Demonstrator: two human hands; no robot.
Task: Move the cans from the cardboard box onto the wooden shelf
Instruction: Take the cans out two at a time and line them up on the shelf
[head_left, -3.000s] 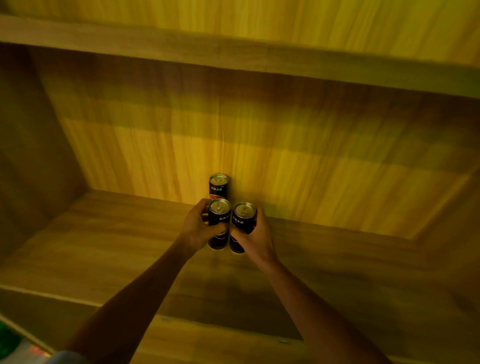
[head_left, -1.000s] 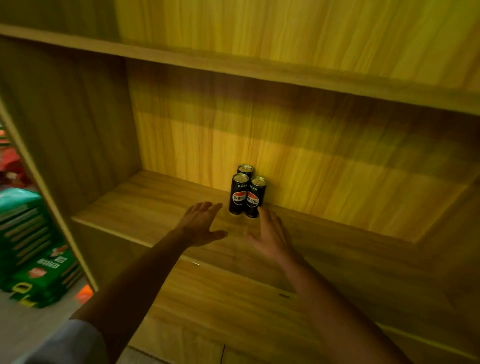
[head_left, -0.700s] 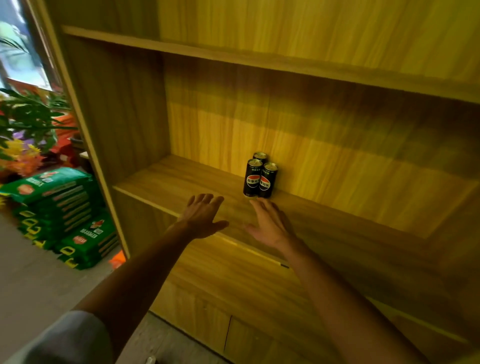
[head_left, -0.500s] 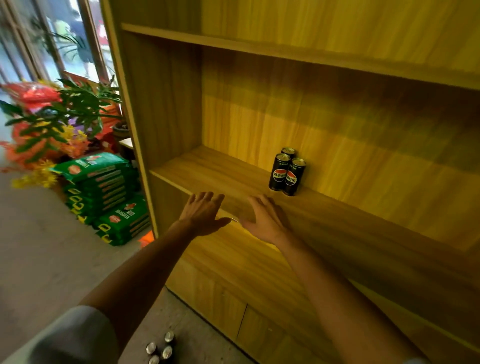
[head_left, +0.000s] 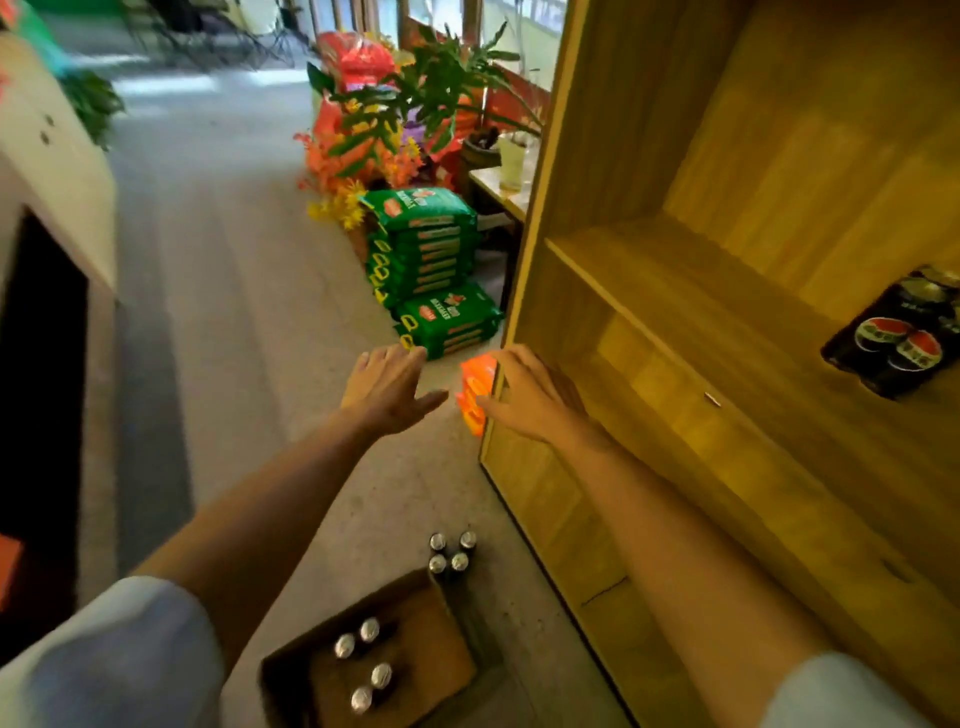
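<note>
Three black cans (head_left: 901, 338) stand together on the wooden shelf (head_left: 701, 291) at the far right edge of the view. An open cardboard box (head_left: 447, 649) sits on the floor at the bottom centre, with several silver-topped cans (head_left: 363, 665) inside. Several more cans (head_left: 451, 553) stand on the floor just beyond the box. My left hand (head_left: 387, 387) and my right hand (head_left: 530, 397) are both empty with fingers spread, held out in front of the shelf's left corner, well above the box.
Stacked green bags (head_left: 426, 260) and an orange packet (head_left: 475, 392) lie by the shelf's left side. Potted plants and flowers (head_left: 410, 109) stand behind them. A pale counter (head_left: 57, 171) runs along the left. Grey floor (head_left: 223, 291) lies between.
My hands let go of the two cans on the shelf and drew back empty. The view swung left and down, bringing the box and floor cans into sight.
</note>
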